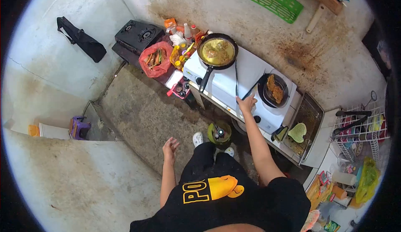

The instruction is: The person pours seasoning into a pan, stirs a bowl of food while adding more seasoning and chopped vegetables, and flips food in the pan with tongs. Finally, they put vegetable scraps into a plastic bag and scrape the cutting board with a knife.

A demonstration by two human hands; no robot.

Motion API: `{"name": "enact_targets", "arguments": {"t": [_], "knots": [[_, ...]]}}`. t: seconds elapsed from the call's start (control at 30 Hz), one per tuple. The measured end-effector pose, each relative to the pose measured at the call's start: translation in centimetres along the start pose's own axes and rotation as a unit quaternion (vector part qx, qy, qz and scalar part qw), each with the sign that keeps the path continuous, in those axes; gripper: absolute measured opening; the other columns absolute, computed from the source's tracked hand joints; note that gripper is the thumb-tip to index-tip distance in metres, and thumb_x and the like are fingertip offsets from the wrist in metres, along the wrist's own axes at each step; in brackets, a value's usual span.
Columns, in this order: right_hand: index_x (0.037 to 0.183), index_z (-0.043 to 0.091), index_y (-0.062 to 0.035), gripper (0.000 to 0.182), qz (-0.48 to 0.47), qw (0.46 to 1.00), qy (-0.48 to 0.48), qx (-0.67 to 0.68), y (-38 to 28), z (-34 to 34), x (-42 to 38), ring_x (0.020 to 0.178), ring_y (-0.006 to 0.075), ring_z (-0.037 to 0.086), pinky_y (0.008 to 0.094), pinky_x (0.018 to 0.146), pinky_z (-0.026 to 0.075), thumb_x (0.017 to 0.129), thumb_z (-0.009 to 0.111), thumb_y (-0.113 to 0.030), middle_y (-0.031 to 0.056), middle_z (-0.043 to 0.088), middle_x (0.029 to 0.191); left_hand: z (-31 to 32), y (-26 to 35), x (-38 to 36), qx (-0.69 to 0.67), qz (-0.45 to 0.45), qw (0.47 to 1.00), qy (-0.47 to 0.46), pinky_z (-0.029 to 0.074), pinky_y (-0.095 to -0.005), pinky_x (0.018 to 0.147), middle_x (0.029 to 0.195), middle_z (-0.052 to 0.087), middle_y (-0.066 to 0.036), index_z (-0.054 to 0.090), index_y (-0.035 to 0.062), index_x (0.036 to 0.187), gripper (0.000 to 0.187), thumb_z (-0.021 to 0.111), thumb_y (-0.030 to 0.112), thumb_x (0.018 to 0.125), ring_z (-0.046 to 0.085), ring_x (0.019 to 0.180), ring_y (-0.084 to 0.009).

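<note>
My right hand is closed around a pair of dark tongs at the front edge of the white stove. The arms of the tongs spread apart and point toward the wall. Just right of this hand, a small black pan holds a browned, fried piece of food. On the left burner sits a larger black frying pan with yellowish oil and pale food in it, its handle toward me. My left hand hangs over the floor with fingers apart, holding nothing.
Left of the stove are a red plastic bag of food, bottles and a black two-burner stove. A metal tray with a green strainer stands at right. A green gas cylinder is by my feet.
</note>
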State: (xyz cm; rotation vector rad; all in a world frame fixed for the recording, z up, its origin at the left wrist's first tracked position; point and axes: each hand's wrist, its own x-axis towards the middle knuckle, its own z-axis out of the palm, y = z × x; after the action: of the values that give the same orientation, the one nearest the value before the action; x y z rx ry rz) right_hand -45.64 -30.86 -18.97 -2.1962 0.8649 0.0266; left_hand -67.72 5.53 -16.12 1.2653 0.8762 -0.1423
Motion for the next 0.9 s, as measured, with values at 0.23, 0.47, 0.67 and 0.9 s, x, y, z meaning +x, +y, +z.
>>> {"name": "enact_targets", "arguments": {"t": [0.23, 0.47, 0.67, 0.9], "knots": [[0.139, 0.02, -0.0196, 0.096, 0.08, 0.974, 0.118, -0.178, -5.0, 4.4, 3.2, 0.126, 0.0408, 0.029, 0.0565, 0.096, 0.034, 0.066, 0.078, -0.038, 0.0262, 0.019, 0.139, -2.0, 5.4, 9.0, -0.044, -0.006, 0.999, -0.017, 0.043, -0.04, 0.085, 0.113, 0.059, -0.013, 0.048, 0.0026, 0.125, 0.047, 0.042, 0.035, 0.092, 0.06, 0.098, -0.0243], [0.137, 0.026, -0.0128, 0.078, 0.131, 0.965, 0.113, -0.197, -7.6, 3.9, 3.4, 0.117, 0.0371, 0.039, 0.0503, 0.092, 0.04, 0.074, 0.071, -0.025, 0.0217, 0.035, 0.128, 4.6, 14.5, 22.9, 0.078, 0.048, 0.978, -0.187, 0.044, -0.0297, 0.071, 0.1, 0.064, -0.006, 0.053, 0.0063, 0.12, 0.048, 0.05, 0.041, 0.088, 0.061, 0.081, -0.0152], [0.127, 0.037, -0.0046, 0.058, 0.05, 0.993, 0.08, -0.071, -0.1, 3.8, 2.0, 0.1, 0.0319, 0.053, 0.0424, 0.087, 0.043, 0.078, 0.066, -0.019, 0.0183, 0.05, 0.109, 14.3, 16.0, 30.2, 0.118, 0.025, 0.955, -0.272, 0.049, -0.0241, 0.064, 0.091, 0.062, -0.01, 0.055, 0.0002, 0.113, 0.034, 0.047, 0.023, 0.09, 0.06, 0.07, -0.0153], [0.109, 0.05, -0.0008, 0.031, 0.108, 0.874, -0.174, 0.441, -12.4, -5.1, -7.6, 0.065, 0.0113, 0.053, 0.0227, 0.047, 0.044, 0.093, 0.049, -0.027, 0.0076, 0.058, 0.084, 19.7, 14.5, 24.8, 0.207, -0.126, 0.886, -0.395, 0.047, -0.034, 0.077, 0.097, 0.063, -0.008, 0.052, 0.0026, 0.116, 0.042, 0.046, 0.035, 0.088, 0.063, 0.081, -0.0192]]}}
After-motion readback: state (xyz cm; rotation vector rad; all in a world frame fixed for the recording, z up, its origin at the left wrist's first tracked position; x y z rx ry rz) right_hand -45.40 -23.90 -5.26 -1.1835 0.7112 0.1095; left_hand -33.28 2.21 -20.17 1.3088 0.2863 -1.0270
